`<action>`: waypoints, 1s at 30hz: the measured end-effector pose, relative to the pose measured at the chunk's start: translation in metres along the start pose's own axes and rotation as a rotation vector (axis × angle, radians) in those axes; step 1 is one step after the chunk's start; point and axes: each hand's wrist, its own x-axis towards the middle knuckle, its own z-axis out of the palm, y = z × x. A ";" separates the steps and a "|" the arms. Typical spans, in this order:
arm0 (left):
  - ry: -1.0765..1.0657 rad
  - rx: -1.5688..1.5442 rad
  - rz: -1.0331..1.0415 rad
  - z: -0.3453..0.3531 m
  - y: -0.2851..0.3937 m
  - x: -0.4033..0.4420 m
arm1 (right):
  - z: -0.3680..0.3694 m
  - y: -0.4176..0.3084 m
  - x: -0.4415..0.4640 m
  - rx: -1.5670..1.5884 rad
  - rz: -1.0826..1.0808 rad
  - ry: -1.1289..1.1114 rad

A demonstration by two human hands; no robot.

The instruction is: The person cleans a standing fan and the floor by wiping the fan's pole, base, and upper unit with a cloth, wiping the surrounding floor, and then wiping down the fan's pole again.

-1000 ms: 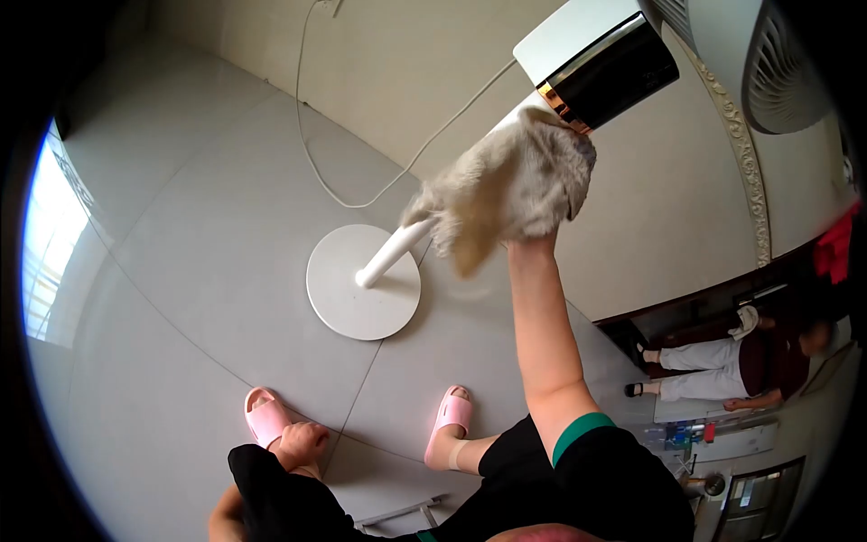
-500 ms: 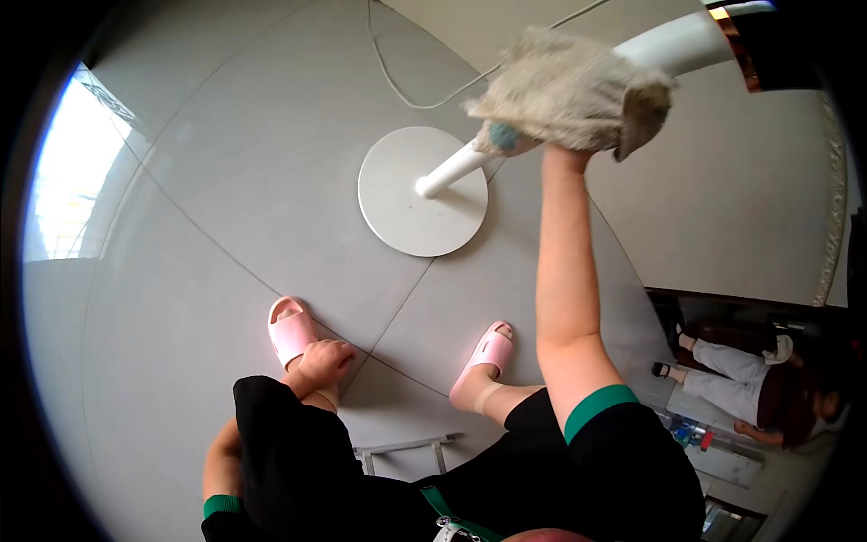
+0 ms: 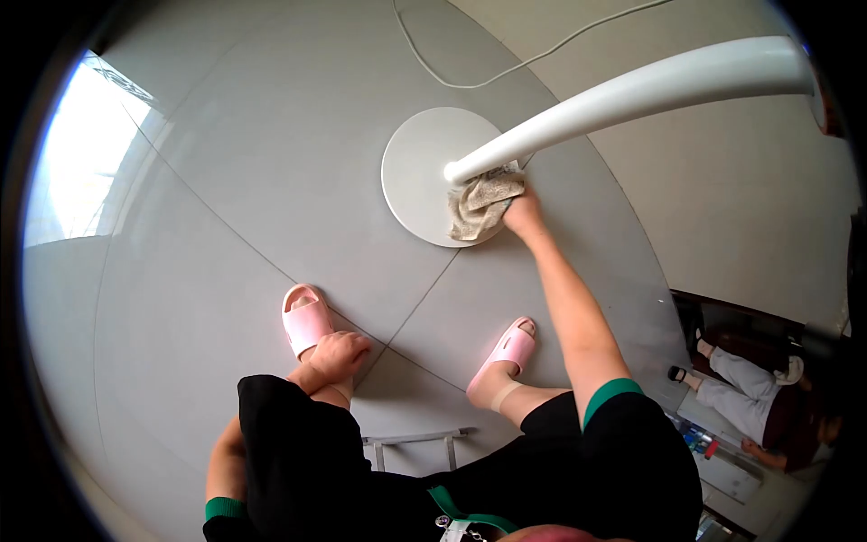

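My right hand [image 3: 524, 213] grips a beige cleaning cloth [image 3: 483, 204] low down beside the white pole [image 3: 623, 108]. The cloth lies against the round white base [image 3: 415, 190], near the foot of the pole, and part of it drapes over the base's near right side. The fingertips are hidden behind the bunched cloth. Over by my left knee, my left hand [image 3: 339, 356] hangs with curled fingers and shows nothing in it, above the ankle and the pink slipper [image 3: 307, 323].
A thin cable [image 3: 465, 86] runs along the floor behind the base. A metal-framed stool [image 3: 415, 439] is beneath me. Another person [image 3: 750, 388] sits at the far right, near a low shelf with small items. Pale wall stands on the right.
My right hand has moved the cloth down along the pole from its upper part to the base. The left hand remains by the knee, and the view has shifted slightly.
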 end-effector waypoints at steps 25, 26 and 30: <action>0.095 0.013 0.084 0.017 -0.009 -0.004 | -0.068 0.068 0.026 -0.188 0.106 0.722; 0.100 0.008 0.086 0.015 -0.010 -0.002 | -0.053 0.074 0.031 -0.211 -0.087 0.790; 0.039 0.048 0.064 0.015 -0.008 0.000 | 0.058 0.072 0.008 0.111 -0.076 0.215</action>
